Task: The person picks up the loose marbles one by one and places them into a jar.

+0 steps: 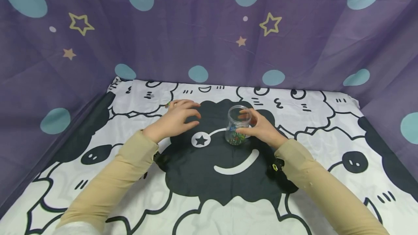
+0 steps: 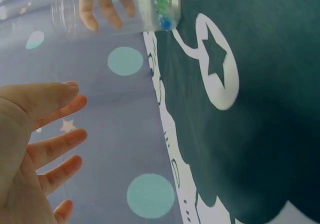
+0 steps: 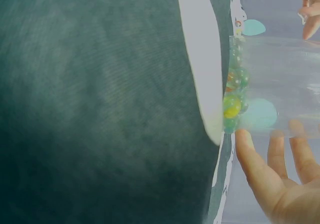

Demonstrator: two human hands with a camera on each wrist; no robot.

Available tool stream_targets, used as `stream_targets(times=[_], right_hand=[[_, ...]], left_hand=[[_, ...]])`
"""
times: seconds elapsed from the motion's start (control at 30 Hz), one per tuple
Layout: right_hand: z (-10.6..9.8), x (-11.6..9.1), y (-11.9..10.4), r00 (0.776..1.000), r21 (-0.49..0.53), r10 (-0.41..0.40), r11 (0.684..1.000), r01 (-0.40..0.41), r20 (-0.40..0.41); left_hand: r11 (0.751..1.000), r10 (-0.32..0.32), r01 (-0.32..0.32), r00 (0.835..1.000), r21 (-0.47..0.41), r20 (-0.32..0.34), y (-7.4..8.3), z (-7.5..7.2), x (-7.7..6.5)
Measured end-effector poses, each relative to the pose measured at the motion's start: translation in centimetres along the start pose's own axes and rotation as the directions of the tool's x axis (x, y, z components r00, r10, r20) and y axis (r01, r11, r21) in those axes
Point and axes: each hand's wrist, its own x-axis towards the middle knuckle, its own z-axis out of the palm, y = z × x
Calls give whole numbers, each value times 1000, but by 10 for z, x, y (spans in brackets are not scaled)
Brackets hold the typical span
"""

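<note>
A clear jar stands upright on the dark part of the patterned cloth, no lid on its rim. Several glass marbles, green, yellow, orange and blue, lie at its bottom. My right hand holds the jar from the right, thumb in front and fingers behind it; in the left wrist view those fingers show through the clear wall. To the left of the jar, my left hand hovers with loosely bent, spread fingers and nothing between them. The left wrist view shows its palm apart from the jar.
The cloth, printed with black and white cartoon sheep, covers the table. A purple curtain with blue dots and stars rises behind it and at both sides. A tiny greenish thing shows beside the left hand, too small to tell.
</note>
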Motion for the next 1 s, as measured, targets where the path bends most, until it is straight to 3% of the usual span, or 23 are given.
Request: stream_targets(times=[0.47,0.8,1.0], right_hand=[[-1,0,0,1000,5,19,1000,-19,-1],[0,-1,-2,1000,-2,17,1000,-17,0],[0,0,-2,1000,-6,16,1000,-16,0]], left_hand=[[992,-126,125,991,26,47,-32,-7,-17],[970,-244,242,968,35,67,-68,-9,-29],[944,-331,329,940,31,86,-87,-12,-36]])
